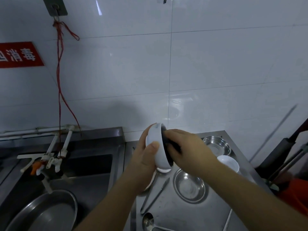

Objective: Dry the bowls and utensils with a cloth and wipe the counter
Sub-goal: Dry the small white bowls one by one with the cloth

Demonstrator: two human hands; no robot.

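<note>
My left hand (144, 157) grips a white bowl (157, 144) tipped on its side above the steel counter (168, 214). My right hand (186, 147) presses a dark cloth (170, 144) into the bowl's mouth, fingers curled round the cloth. Below on the counter lie metal tongs (155, 195), a steel spoon (147, 221) at the front edge, and a steel bowl (190, 185). A second steel bowl (216, 144) stands at the back, with another white bowl (229, 164) in front of it. A white dish edge (164, 170) shows just under the held bowl.
A steel sink (86, 165) with white taps (55, 157) lies to the left, a large steel basin (48, 212) in its near corner. Tiled wall behind. Dark handles (280, 154) and an orange object (295, 194) stand off the counter's right edge.
</note>
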